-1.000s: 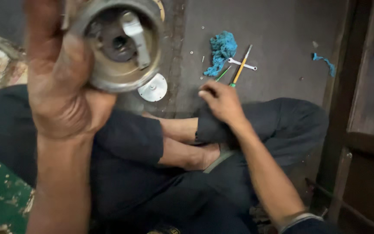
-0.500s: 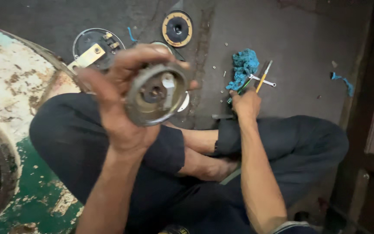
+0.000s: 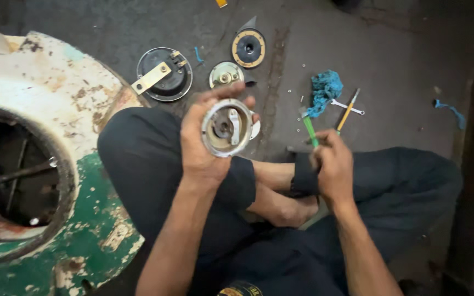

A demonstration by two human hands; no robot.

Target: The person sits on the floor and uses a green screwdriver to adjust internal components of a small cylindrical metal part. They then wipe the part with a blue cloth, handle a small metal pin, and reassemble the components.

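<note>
The round silver metal part with a small bar across its open middle (image 3: 227,127) sits up in the left hand (image 3: 207,143), over the lap of the person, who sits cross-legged on the floor; the fingers (image 3: 223,93) curl round its rim from behind and the thumb side, shut on it, with its open face turned up toward the eyes, likely so the inside can be looked at; the right hand (image 3: 331,164) is lower, by the knee, closed in a fist round a thin green-handled tool (image 3: 309,129) whose end points up and away; on the grey floor (image 3: 390,49) just past that hand lie a bunched blue rag (image 3: 325,90), a small silver spanner (image 3: 348,106) and a yellow-handled tool (image 3: 348,112), close enough to grab; past the left hand lie a round black cover with a tan metal strap (image 3: 163,75), a small silver disc (image 3: 225,74) and a black disc with a yellow ring (image 3: 248,48); at the left side stands a big rusty white and green round metal housing (image 3: 61,109) with a dark hole.
</note>
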